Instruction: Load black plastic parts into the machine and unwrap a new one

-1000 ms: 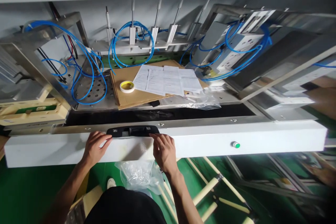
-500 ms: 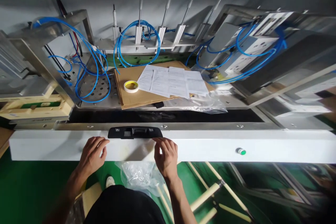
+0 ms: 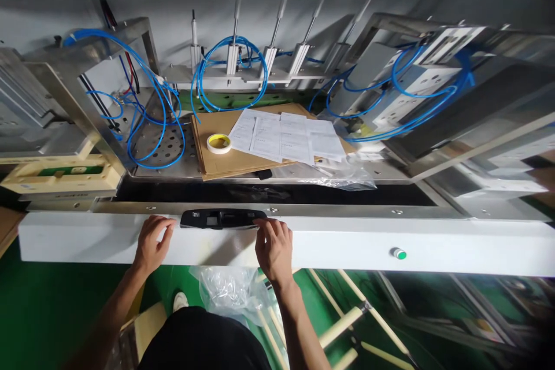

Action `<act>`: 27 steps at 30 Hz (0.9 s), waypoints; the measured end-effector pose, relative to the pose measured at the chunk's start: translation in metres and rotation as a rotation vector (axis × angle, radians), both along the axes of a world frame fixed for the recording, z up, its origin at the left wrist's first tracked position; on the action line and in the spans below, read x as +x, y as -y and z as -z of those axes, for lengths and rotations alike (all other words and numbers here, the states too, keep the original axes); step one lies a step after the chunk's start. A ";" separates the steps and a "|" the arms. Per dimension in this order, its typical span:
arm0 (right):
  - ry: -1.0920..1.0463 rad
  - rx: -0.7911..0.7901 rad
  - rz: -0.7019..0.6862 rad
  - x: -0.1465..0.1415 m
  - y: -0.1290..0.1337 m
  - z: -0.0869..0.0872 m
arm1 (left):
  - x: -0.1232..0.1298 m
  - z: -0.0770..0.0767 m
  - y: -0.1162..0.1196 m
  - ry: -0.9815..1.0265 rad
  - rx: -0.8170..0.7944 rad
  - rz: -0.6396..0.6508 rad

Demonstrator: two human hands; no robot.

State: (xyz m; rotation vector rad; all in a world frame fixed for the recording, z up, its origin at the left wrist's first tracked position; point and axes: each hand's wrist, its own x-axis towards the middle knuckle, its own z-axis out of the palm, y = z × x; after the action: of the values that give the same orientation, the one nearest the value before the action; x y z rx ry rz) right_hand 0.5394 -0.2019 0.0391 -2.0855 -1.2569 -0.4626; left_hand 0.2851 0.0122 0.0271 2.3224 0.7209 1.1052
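A long black plastic trim panel [image 3: 223,218] with cut-outs rests on the white front ledge of the machine, against its metal rim. My right hand [image 3: 274,245] is at the panel's right end, thumb and fingers closed on its edge. Just off the left end is my left hand [image 3: 151,243], its thumb and fingertips brought together in a pinch. Whatever is between those fingertips, if anything, is too small to make out. A thin pale line runs along the panel's lower edge.
Behind the ledge lie brown cardboard sheets [image 3: 208,165], printed papers [image 3: 281,136], a roll of tape [image 3: 219,143] and clear plastic film [image 3: 347,180]. Blue air hoses [image 3: 234,40] loop around the cylinders. A green button [image 3: 399,254] sits on the ledge at right. A plastic bag [image 3: 229,289] hangs below.
My left hand has risen slightly and its fingertips have come together beside the panel. My right fingers have moved up onto the panel's right end. The panel looks slightly tilted compared with before.
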 end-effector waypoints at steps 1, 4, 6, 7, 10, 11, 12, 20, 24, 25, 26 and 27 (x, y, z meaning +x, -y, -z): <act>0.009 -0.008 0.018 0.002 -0.004 -0.001 | 0.005 0.000 -0.002 0.007 -0.049 -0.029; 0.033 -0.015 0.078 0.008 -0.014 -0.002 | 0.017 0.002 -0.008 0.008 -0.138 -0.091; 0.048 -0.018 0.112 0.011 -0.018 -0.001 | 0.023 0.005 -0.010 0.001 -0.183 -0.119; 0.055 -0.020 0.127 0.012 -0.018 0.000 | 0.026 0.007 -0.011 -0.003 -0.206 -0.133; 0.076 0.002 0.162 0.012 -0.018 -0.002 | 0.031 0.010 -0.012 -0.012 -0.247 -0.157; 0.081 0.022 0.173 0.010 -0.019 -0.003 | 0.033 0.011 -0.012 -0.015 -0.250 -0.160; 0.083 0.045 0.177 0.007 -0.021 -0.006 | 0.034 0.012 -0.012 -0.018 -0.249 -0.162; 0.083 -0.138 -0.178 -0.027 -0.074 -0.012 | 0.032 0.013 -0.015 -0.029 -0.155 -0.165; 0.069 -0.196 -0.131 -0.030 -0.088 -0.004 | 0.026 -0.003 0.011 0.034 0.084 -0.179; 0.066 -0.206 -0.121 -0.030 -0.088 -0.002 | 0.027 -0.006 0.021 0.017 0.173 -0.122; 0.063 -0.215 -0.112 -0.031 -0.088 -0.001 | 0.030 -0.007 0.031 -0.028 0.257 -0.046; 0.060 -0.224 -0.101 -0.033 -0.088 0.000 | 0.034 -0.007 0.039 -0.097 0.325 0.035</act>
State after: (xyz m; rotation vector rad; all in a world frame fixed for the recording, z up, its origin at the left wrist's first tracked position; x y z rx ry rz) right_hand 0.5066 -0.1139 0.0394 -2.1917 -1.5011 -0.3552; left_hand 0.3191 -0.0267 0.0345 2.6652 0.5666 1.1745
